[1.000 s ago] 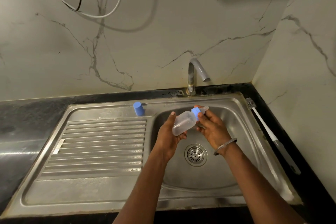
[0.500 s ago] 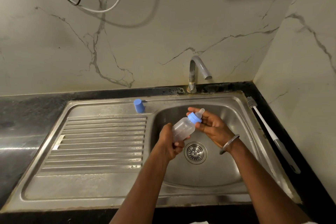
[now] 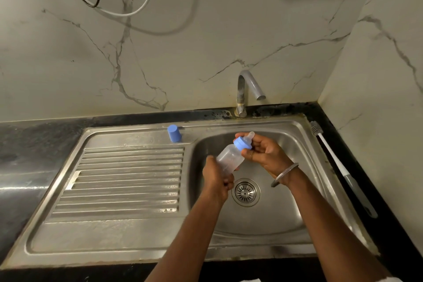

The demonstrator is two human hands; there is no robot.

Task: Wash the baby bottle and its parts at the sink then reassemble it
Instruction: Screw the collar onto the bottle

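Note:
A translucent baby bottle [image 3: 229, 159] is held tilted over the sink basin [image 3: 281, 208], its neck pointing up and to the right. My left hand [image 3: 217, 179] grips the bottle's base from below. My right hand [image 3: 263, 153] pinches the blue collar ring [image 3: 242, 143], with the clear teat [image 3: 250, 136] sticking out beyond my fingers. A blue cap [image 3: 174, 133] stands apart on the sink ledge, left of the basin.
A grey tap [image 3: 248, 89] rises behind the basin; no water runs. A white bottle brush [image 3: 338, 162] lies along the black counter on the right. The ribbed drainboard [image 3: 123, 181] spreads to the left. The drain [image 3: 245, 192] sits below the hands. Cables hang on the marble wall.
The bottle has been tipped more upright, neck rising. My left hand slid down to its base, and my right hand turned at the blue collar.

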